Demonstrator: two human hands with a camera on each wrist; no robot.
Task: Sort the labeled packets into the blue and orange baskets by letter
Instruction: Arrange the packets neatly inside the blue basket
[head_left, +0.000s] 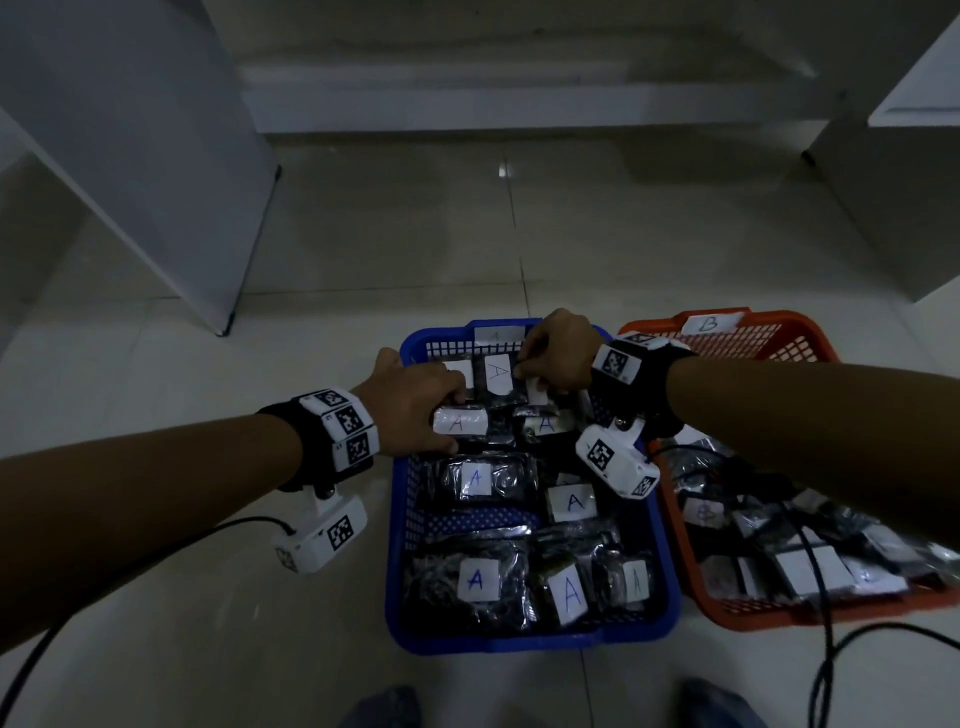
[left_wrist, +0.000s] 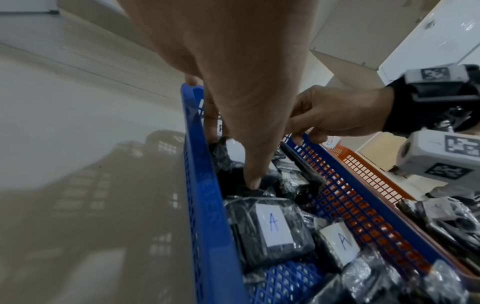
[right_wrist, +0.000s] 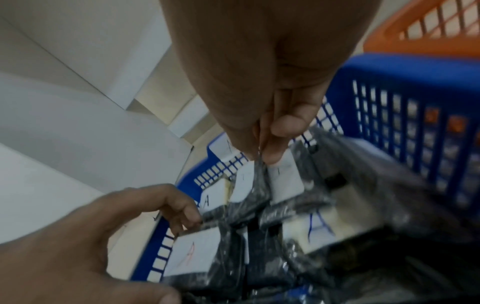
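The blue basket (head_left: 519, 642) stands on the floor, filled with black packets bearing white "A" labels. To its right the orange basket (head_left: 779, 618), tagged "B" (head_left: 709, 323), holds several more packets. My left hand (head_left: 439, 415) grips an "A" packet (head_left: 462, 422) near the basket's far left, fingers curled over it, thumb (left_wrist: 253, 183) pressed on black wrap. At the far end of the basket my right hand (head_left: 524, 371) pinches the top edge of another labelled packet (right_wrist: 284, 181) between thumb and fingers; its letter is hidden.
White furniture panels stand at the left (head_left: 156, 156) and right (head_left: 909, 182), with a low white step behind. Black cables (head_left: 826, 597) run over the orange basket and the floor. My shoes (head_left: 384, 706) show at the bottom edge. Pale tile floor surrounds both baskets.
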